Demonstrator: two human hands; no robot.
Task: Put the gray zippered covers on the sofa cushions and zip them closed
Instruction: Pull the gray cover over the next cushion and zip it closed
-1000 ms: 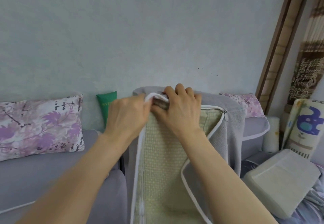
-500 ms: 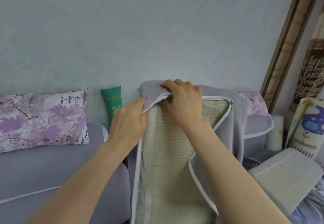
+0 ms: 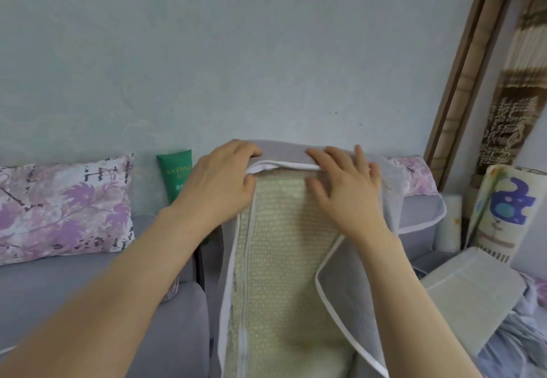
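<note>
The pale green woven cushion (image 3: 281, 244) stands upright against the gray fabric sofa (image 3: 74, 283), with the gray zippered cover with white piping (image 3: 284, 155) over its top. The left hand (image 3: 220, 182) grips the cover's corner with curled fingers; the right hand (image 3: 346, 191) presses it, fingers spread

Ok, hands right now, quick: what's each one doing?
Left hand: grips the top edge of the gray cover.
Right hand: open, fingers flat on the cover.

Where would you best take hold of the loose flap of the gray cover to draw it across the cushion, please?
Pinch the flap by its white piped edge, coming from the front: it hangs folded back off the cushion, so that firm edge stands free.
</note>
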